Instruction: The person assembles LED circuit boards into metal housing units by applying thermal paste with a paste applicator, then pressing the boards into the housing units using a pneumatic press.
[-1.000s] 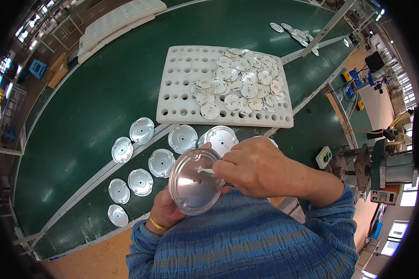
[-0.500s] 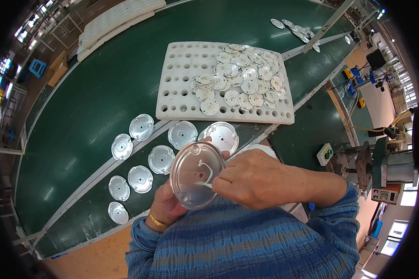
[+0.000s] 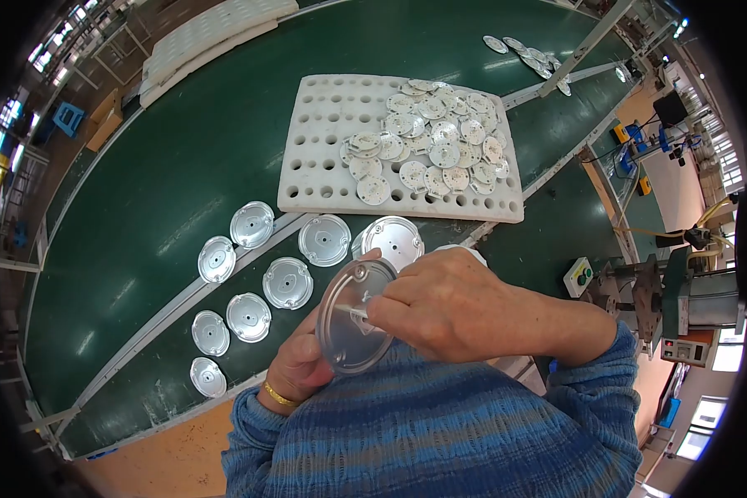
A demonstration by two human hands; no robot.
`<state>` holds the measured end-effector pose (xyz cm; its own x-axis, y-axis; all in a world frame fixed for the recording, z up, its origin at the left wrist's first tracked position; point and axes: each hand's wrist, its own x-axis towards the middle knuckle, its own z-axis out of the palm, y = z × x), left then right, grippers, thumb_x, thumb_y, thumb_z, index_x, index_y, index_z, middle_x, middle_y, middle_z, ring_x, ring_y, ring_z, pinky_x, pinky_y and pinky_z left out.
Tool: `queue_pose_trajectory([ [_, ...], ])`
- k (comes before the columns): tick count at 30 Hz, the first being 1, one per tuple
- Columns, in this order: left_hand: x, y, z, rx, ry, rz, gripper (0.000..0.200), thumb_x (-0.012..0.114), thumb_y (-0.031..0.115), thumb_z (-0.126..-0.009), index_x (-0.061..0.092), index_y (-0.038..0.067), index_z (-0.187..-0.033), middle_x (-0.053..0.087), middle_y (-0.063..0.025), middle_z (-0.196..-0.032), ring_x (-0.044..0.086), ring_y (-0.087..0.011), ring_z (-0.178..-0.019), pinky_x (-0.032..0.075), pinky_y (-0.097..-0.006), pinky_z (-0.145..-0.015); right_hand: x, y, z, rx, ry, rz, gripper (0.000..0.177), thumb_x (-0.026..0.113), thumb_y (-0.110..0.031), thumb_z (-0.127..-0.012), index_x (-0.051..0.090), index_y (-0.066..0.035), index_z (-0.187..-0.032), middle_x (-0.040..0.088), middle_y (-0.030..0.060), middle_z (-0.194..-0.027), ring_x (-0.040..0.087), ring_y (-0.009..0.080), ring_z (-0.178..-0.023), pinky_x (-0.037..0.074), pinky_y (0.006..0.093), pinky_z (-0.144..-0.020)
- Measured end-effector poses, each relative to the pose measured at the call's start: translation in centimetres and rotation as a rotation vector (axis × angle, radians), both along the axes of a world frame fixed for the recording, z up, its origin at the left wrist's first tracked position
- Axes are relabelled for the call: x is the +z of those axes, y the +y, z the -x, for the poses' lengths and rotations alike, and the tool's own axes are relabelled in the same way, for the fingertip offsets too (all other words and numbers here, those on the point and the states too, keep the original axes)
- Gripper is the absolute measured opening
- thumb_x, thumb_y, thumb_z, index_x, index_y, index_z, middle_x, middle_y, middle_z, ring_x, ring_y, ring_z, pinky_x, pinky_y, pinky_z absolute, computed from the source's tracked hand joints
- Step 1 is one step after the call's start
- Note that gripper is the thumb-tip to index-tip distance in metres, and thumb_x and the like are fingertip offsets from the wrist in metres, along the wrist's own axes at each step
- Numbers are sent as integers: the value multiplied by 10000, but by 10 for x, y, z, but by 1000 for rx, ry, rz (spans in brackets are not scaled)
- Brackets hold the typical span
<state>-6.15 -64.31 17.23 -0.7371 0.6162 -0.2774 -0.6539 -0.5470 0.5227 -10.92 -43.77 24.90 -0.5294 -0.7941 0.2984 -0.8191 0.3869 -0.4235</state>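
Worn: knitted sweater — blue, with fine horizontal stripes in lighter and darker blue and a ribbed texture. Long sleeves of the same knit end at the wrists. The right sleeve bunches in soft folds near its cuff. Left hand and right hand are bare. Left wrist: a thin gold-coloured bangle, just above the left sleeve cuff.
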Motion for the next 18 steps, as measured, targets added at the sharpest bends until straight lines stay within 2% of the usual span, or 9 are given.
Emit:
queue_pose_trajectory([
  [7,-9,1,-1,62,6,-123,1091,767,446,-676,150,0,-1458,398,-168,-1380,468,-247,-1226,400,-353,-1027,-4,6,0,-63,-10,-19,165,697,-131,-687,552,-65,-728,524,52,-566,567,230,-507,430,358,-438],
  [10,-17,0,-3,145,-36,-104,1060,770,437,-669,187,29,-1454,373,-162,-1403,454,-281,-1245,389,-432,-1051,-3,10,-1,-106,-53,65,142,637,-182,-791,572,-58,-763,572,79,-594,603,265,-553,450,390,-458],
  [13,-1,10,3,160,-55,-172,1034,774,469,-651,237,87,-1447,332,-157,-1434,417,-333,-1278,356,-552,-1053,-2,16,-1,-158,-62,98,225,753,-184,-729,617,-49,-845,588,85,-620,602,251,-536,445,342,-446],
  [15,1,14,6,153,-74,-220,1019,772,503,-643,263,126,-1442,308,-156,-1449,386,-366,-1298,332,-620,-1044,0,18,0,-189,-59,93,227,755,-179,-729,618,-46,-852,593,95,-627,606,261,-542,448,343,-453],
  [18,-4,14,7,147,-101,-266,1007,754,558,-646,274,169,-1441,293,-158,-1459,344,-397,-1321,319,-657,-1034,1,21,0,-218,-75,98,222,750,-171,-736,618,-40,-857,596,108,-633,607,274,-548,453,346,-465],
])
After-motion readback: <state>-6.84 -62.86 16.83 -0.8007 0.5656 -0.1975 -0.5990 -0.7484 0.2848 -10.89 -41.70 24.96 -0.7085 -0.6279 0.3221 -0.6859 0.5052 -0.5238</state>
